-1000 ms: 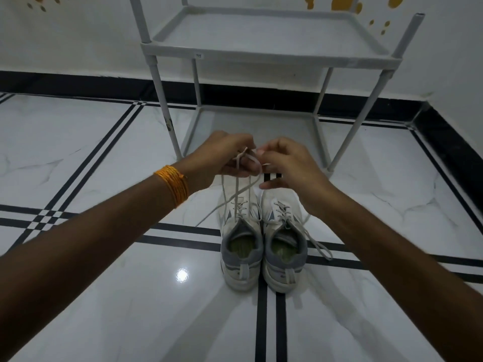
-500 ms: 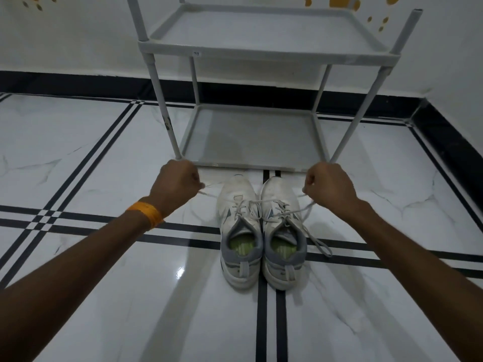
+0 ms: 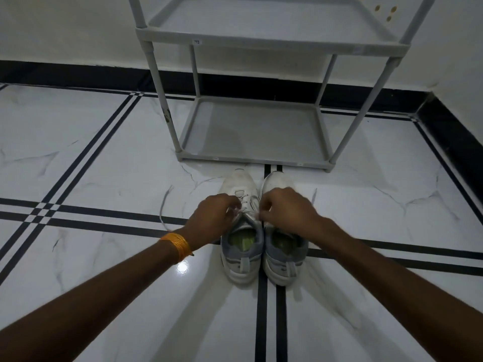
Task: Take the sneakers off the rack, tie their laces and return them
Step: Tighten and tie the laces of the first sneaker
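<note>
On floor, white-grey sneakers (image 3: 261,241), laces (image 3: 244,205) pinched

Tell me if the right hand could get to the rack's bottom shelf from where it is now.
Probably yes. The right hand sits over the sneakers, just short of the rack; its bottom shelf is bare, with an open front edge.
</note>
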